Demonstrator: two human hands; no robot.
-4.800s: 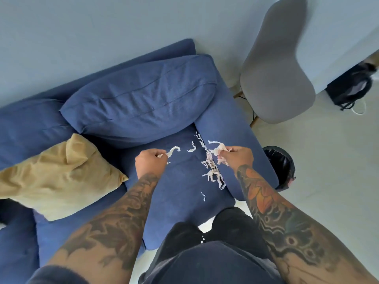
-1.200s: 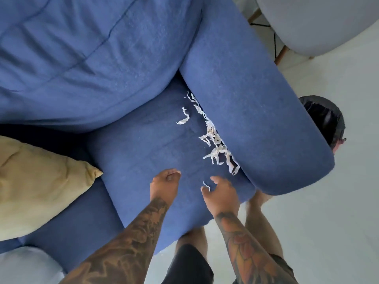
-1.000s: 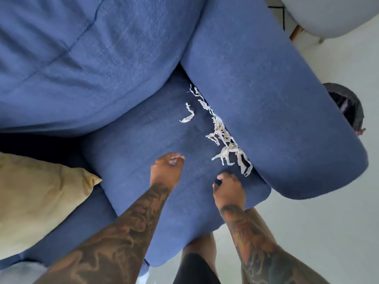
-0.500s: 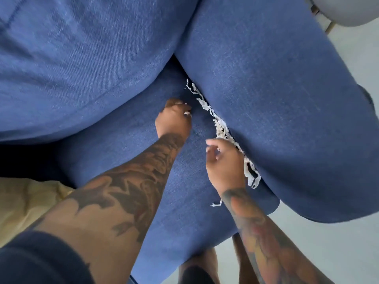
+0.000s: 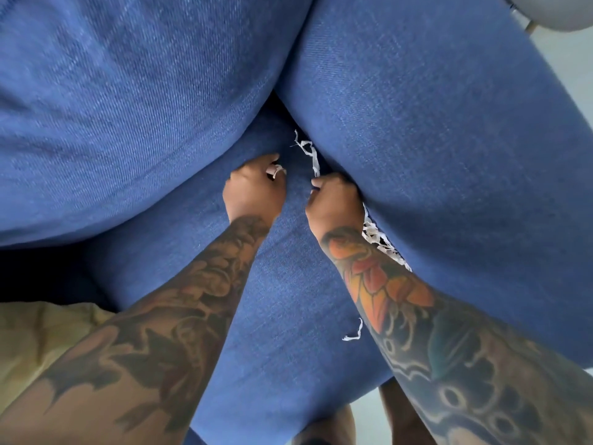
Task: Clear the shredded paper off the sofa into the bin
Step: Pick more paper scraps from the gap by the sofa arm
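Observation:
White shredded paper [image 5: 309, 152] lies along the crease between the blue sofa seat [image 5: 282, 316] and the armrest [image 5: 433, 139]. More strips [image 5: 382, 242] show beside my right wrist, and one loose strip [image 5: 354, 332] lies on the seat near the front. My left hand [image 5: 255, 187] is closed with a white strip pinched at its fingertips. My right hand [image 5: 335, 200] is closed against the crease, its fingers on the strip that runs up from it. The bin is out of view.
A large blue back cushion [image 5: 128, 107] fills the upper left. A yellow pillow [image 5: 41, 335] lies at the lower left. A grey chair [image 5: 552, 11] shows at the top right corner, pale floor [image 5: 571, 59] beside it. My legs stand below the seat's front edge.
The view has dropped much closer to the seat, and the bin has left the frame. Both hands moved forward to the crease; the left picked up the lone strip and the right closed on the pile.

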